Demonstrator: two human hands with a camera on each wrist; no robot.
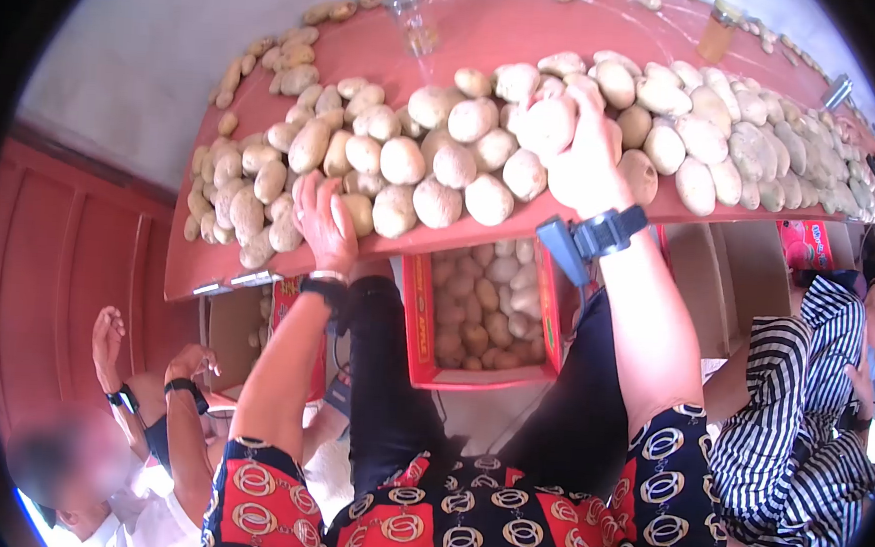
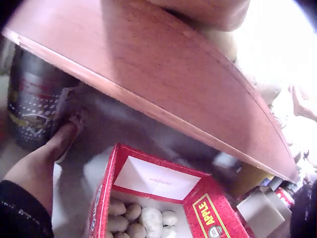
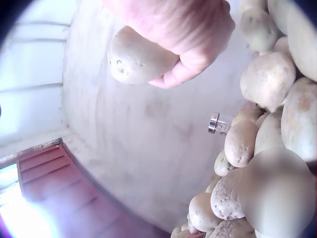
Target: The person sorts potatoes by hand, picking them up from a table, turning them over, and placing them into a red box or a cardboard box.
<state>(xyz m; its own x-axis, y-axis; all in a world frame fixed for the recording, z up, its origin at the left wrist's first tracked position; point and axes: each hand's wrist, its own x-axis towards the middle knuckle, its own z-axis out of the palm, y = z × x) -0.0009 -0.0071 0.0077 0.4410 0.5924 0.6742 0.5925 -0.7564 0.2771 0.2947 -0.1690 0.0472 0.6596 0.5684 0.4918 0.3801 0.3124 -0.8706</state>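
Note:
A long heap of potatoes [image 1: 440, 201] covers the front part of the red table [image 1: 533, 24]. My right hand [image 1: 590, 168] grips one large pale potato [image 3: 136, 57], fingers and thumb curled round it; in the right wrist view it is held up beside the heap. At the left part of the front edge, my left hand [image 1: 322, 224] rests against the potatoes with its fingers stretched forward. Only part of that hand shows at the top of the left wrist view, beside a potato [image 2: 224, 43].
Below the table edge, between the knees, stands a red apple carton [image 1: 486, 380] with potatoes inside. Glass jars [image 1: 412, 31] stand farther back on the table. Another person's raised hands [image 1: 192, 364] are at left; someone in striped clothes [image 1: 791, 395] sits at right.

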